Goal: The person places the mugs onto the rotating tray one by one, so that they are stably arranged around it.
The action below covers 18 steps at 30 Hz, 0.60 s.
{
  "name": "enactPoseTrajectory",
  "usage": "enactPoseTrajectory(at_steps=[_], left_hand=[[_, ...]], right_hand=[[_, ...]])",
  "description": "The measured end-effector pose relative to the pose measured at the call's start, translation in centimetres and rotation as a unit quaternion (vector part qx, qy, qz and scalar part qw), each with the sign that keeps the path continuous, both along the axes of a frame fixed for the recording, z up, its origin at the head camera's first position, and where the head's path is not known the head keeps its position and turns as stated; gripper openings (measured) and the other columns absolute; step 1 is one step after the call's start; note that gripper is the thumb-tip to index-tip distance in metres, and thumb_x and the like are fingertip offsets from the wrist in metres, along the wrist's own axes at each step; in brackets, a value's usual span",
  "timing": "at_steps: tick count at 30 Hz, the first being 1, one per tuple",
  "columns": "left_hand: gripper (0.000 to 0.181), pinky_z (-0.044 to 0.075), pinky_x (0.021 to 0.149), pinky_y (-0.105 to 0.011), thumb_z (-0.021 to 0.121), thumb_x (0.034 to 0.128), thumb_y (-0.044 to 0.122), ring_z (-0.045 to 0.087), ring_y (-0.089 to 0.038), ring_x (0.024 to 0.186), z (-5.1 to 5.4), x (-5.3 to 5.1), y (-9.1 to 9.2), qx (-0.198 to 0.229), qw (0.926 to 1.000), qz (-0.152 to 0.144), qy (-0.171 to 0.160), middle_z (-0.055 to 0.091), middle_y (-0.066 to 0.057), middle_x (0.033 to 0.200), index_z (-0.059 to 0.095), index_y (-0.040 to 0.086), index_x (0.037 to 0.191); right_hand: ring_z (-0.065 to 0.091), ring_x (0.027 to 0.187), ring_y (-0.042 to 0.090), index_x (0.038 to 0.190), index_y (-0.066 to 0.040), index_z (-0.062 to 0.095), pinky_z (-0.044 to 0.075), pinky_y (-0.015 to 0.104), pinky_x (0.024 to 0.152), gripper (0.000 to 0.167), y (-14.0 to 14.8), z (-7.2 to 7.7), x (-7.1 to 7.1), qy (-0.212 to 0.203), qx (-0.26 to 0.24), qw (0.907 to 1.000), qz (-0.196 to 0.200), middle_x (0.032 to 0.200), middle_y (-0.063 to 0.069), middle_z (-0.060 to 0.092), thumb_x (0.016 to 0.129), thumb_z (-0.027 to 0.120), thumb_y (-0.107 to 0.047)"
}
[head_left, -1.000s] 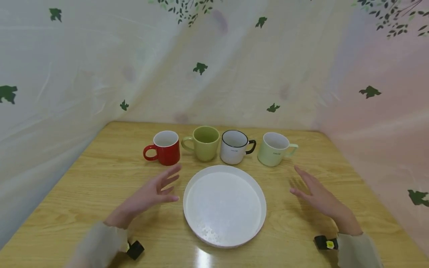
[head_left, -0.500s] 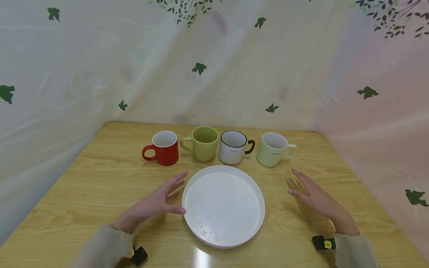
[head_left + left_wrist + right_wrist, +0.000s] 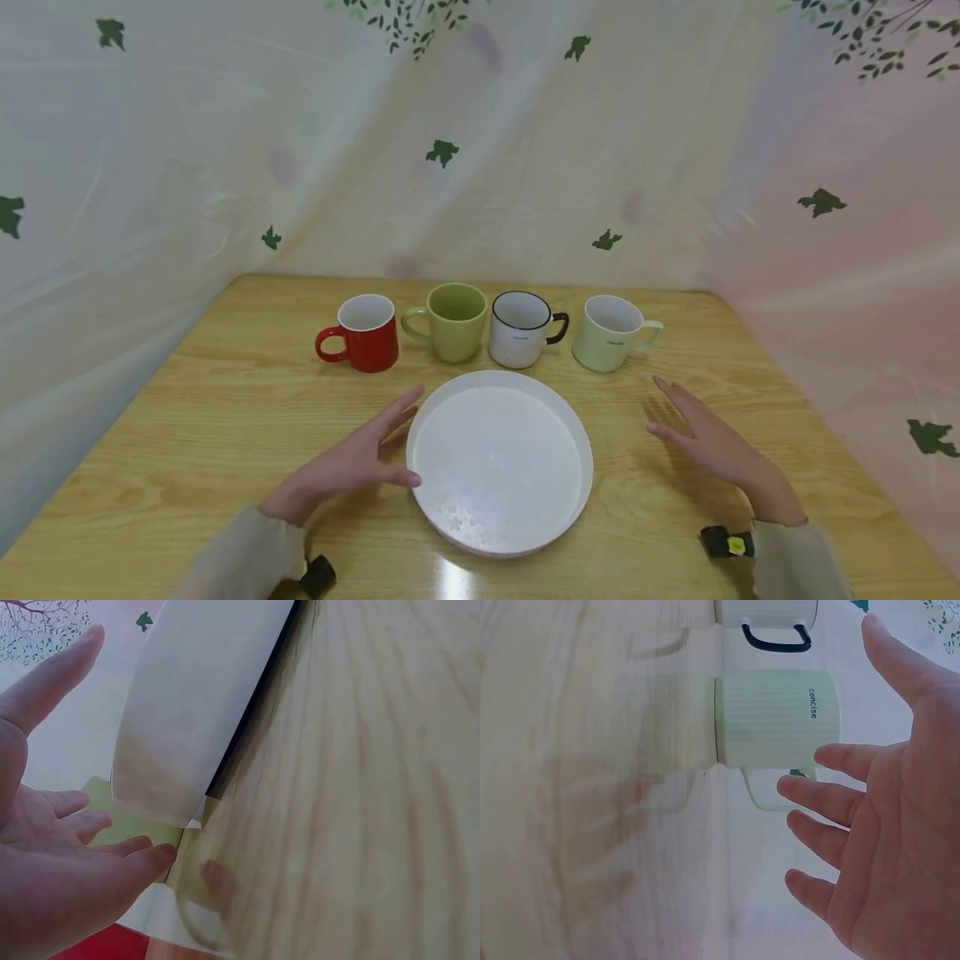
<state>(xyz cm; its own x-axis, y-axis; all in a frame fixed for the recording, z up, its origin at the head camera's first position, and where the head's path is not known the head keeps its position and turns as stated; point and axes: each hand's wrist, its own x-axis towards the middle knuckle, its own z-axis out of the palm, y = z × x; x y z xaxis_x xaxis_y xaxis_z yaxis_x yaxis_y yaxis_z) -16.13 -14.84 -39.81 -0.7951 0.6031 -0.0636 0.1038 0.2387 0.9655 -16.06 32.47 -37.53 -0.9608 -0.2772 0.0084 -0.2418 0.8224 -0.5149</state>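
Note:
A round white tray (image 3: 498, 467) with a low rim lies on the wooden table. Beside its left edge is my left hand (image 3: 356, 458), fingers spread and thumb tip at the rim; whether it touches I cannot tell. In the left wrist view the tray's side wall (image 3: 195, 697) stands just past the fingers. My right hand (image 3: 712, 442) hovers over the table right of the tray, holding nothing, its fingers extended. Nearest to it stands a pale green mug (image 3: 606, 337), which the right wrist view shows with "concise" printed on its side.
Behind the tray, in a row with the pale green mug, stand a red mug (image 3: 371, 342), an olive green mug (image 3: 456, 325) and a white mug (image 3: 517, 337) with black rim and handle. A printed cloth (image 3: 337, 125) hangs around the table's back and sides.
My left hand has moved right and slightly nearer to me, up to the tray's left rim. The right hand, tray and mugs have stayed about where they were.

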Motion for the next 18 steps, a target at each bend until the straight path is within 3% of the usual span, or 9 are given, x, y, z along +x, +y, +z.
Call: enactPoseTrajectory(at_steps=[4, 12, 18], left_hand=[[0.109, 0.02, 0.119, -0.057, 0.081, 0.0777, 0.015, 0.009, -0.042, 0.149, 0.1, -0.2, 0.0, -0.007, 1.0, -0.002, -0.007, 0.007, -0.011, 0.164, 0.007, 0.015, 0.157], [0.106, 0.02, 0.119, -0.057, 0.079, 0.0797, 0.016, 0.013, -0.042, 0.149, 0.0, -1.6, -0.1, -0.027, 0.9989, -0.039, 0.003, 0.008, -0.009, 0.164, 0.007, 0.02, 0.157], [0.106, 0.019, 0.12, -0.057, 0.078, 0.0802, 0.014, 0.012, -0.041, 0.149, 0.3, -2.7, -0.2, -0.034, 0.9969, -0.07, -0.009, 0.007, -0.008, 0.164, 0.005, 0.018, 0.157]], right_hand=[[0.015, 0.138, 0.061, 0.155, -0.006, 0.016, 0.018, 0.08, 0.101, 0.076, -0.1, 0.1, -0.1, -0.003, 0.004, 1.0, -0.002, 0.154, 0.036, 0.014, 0.098, 0.053, -0.04], [0.014, 0.138, 0.061, 0.155, -0.008, 0.015, 0.017, 0.08, 0.101, 0.077, -0.1, 0.0, -0.2, -0.008, 0.007, 0.9999, -0.003, 0.155, 0.037, 0.012, 0.098, 0.054, -0.041], [0.014, 0.138, 0.061, 0.155, -0.008, 0.015, 0.017, 0.081, 0.1, 0.077, 0.0, -0.2, -0.2, -0.011, 0.009, 0.9999, -0.005, 0.155, 0.037, 0.011, 0.098, 0.054, -0.041]])
